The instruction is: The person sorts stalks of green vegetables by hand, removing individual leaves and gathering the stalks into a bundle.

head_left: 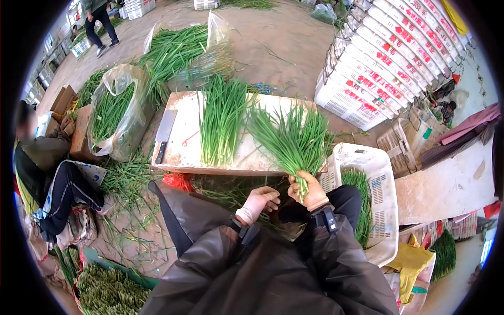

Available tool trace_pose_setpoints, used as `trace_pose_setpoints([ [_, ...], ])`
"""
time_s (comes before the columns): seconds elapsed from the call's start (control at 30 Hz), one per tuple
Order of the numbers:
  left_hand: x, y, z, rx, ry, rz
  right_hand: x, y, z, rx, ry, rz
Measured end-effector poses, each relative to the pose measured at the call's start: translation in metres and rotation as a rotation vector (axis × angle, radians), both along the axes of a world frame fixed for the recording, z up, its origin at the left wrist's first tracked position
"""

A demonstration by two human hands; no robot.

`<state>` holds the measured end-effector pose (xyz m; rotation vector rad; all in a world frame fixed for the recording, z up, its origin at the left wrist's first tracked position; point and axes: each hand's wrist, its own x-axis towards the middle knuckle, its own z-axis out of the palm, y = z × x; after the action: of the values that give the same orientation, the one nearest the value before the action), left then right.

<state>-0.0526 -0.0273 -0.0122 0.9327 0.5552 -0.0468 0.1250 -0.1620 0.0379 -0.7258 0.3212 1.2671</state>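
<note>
My right hand [311, 191] grips the stem end of a bunch of green chives [291, 142], whose leaves fan out over the low board table [181, 155]. My left hand [260, 202] hovers just to the left of it, fingers curled and holding nothing I can see. A second pile of chives [220, 121] lies flat on the board. A cleaver [164, 134] rests on the board's left side.
A white plastic crate [375, 173] with chives in it stands at my right. Clear bags of chives [113, 113] stand left of the board. A seated person [44, 168] is at far left. Stacked white crates [388, 58] fill the upper right. Loose leaves litter the ground.
</note>
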Motion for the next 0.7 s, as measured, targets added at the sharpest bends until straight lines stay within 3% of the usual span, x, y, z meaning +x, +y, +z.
trace_pose_setpoints([
  [0.1, 0.003, -0.001, -0.007, 0.044, 0.089, 0.041, 0.019, -0.001, 0.027, 0.01, 0.076, -0.012],
  [0.23, 0.004, -0.002, -0.009, 0.056, 0.102, 0.056, 0.043, 0.008, 0.109, 0.003, -0.228, -0.103],
  [0.43, 0.006, 0.002, -0.008, 0.013, 0.069, 0.075, 0.103, 0.031, 0.188, 0.108, -0.661, -0.165],
  [0.5, 0.007, 0.003, -0.01, 0.009, 0.058, 0.082, 0.118, 0.042, 0.189, 0.127, -0.721, -0.211],
  [0.6, 0.008, 0.004, -0.007, -0.004, 0.052, 0.077, 0.113, 0.055, 0.17, -0.086, -0.889, -0.228],
  [0.7, 0.008, 0.006, -0.006, -0.036, 0.041, 0.056, 0.083, 0.065, 0.105, -0.166, -1.002, -0.223],
])
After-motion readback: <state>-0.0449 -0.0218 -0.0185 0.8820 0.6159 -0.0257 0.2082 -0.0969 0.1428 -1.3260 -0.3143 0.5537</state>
